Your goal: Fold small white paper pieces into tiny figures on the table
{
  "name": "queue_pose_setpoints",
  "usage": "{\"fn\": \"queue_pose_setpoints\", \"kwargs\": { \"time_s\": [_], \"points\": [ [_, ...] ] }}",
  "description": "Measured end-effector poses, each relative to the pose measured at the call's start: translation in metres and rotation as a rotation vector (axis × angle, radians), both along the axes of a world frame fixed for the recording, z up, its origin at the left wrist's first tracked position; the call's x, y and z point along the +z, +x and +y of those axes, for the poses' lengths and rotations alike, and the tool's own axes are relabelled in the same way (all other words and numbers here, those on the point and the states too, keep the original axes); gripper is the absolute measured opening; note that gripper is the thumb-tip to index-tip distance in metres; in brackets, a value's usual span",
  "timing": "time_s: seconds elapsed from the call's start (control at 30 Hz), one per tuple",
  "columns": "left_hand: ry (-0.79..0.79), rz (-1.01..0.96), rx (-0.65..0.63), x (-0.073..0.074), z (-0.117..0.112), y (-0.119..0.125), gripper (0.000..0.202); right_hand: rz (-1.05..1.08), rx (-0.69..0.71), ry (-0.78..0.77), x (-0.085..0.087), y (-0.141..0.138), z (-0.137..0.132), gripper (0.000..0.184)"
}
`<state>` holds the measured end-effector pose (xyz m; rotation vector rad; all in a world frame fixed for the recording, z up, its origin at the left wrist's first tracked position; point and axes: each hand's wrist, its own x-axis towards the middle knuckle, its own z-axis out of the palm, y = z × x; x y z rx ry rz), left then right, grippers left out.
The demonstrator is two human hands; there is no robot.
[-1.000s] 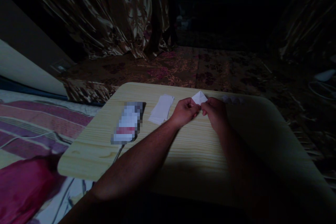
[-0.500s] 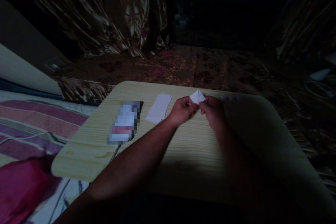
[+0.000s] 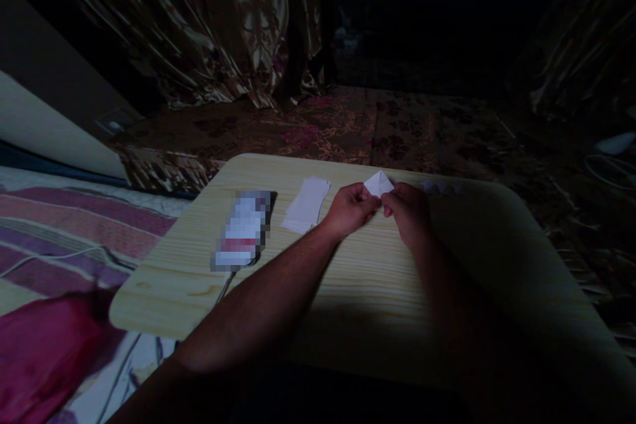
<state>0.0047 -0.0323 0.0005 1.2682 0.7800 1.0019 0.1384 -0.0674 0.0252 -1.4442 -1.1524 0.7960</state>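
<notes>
A small folded piece of white paper (image 3: 378,183) is pinched between both my hands over the far middle of a light wooden table (image 3: 348,278). My left hand (image 3: 350,209) grips its left side with fingers curled. From the right, my right hand (image 3: 407,207) pinches the other side. Just left of my left hand a small stack of white paper sheets (image 3: 307,205) lies flat on the table.
A phone with a blurred screen (image 3: 242,230) lies on the table's left part, a cable running off the near edge. A striped bedcover (image 3: 59,238) and a red cloth (image 3: 44,351) are at the left. Patterned carpet and curtains lie beyond; the right side is dark.
Both hands keep their pinch on the folded paper, with only small finger shifts. The view has swayed slightly.
</notes>
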Motion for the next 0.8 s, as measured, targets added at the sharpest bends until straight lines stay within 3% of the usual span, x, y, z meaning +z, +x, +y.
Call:
{"fn": "queue_pose_setpoints", "kwargs": {
  "time_s": [0.8],
  "points": [
    [-0.028,-0.047,0.014,0.0013,0.0001,-0.0002,0.027,-0.069,0.028,-0.003,-0.0035,0.0053,0.0025,0.014]
  ]
}}
